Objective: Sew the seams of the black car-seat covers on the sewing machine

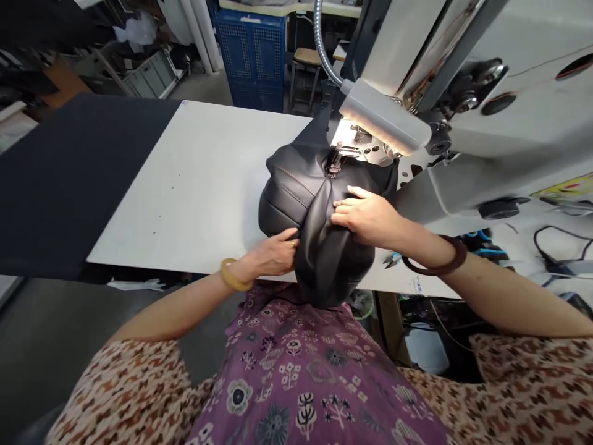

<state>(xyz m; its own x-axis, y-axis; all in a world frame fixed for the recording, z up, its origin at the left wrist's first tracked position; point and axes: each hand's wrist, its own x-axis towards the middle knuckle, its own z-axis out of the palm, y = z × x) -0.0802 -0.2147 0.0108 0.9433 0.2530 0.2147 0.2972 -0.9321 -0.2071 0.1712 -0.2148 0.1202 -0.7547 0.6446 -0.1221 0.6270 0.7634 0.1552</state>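
Note:
A bulky, rounded black leather piece [319, 241] with stitched seams lies on the white table and runs under the metal presser foot [334, 164] of an industrial sewing machine [467, 111]. My right hand [364, 216] presses flat on the leather near a raised fold, close to the presser foot. My left hand [273, 254] grips the leather's near left side, fingers curled over a fold. A lamp [384, 117] lights the needle area. The leather's underside is hidden.
Blue-handled snips [391, 259] lie on the white sewing table [194, 185] right of the leather. A dark navy sheet [78, 179] covers the table's left part. A blue crate [250, 55], a stool and a grey bin stand beyond. Cables lie at the right.

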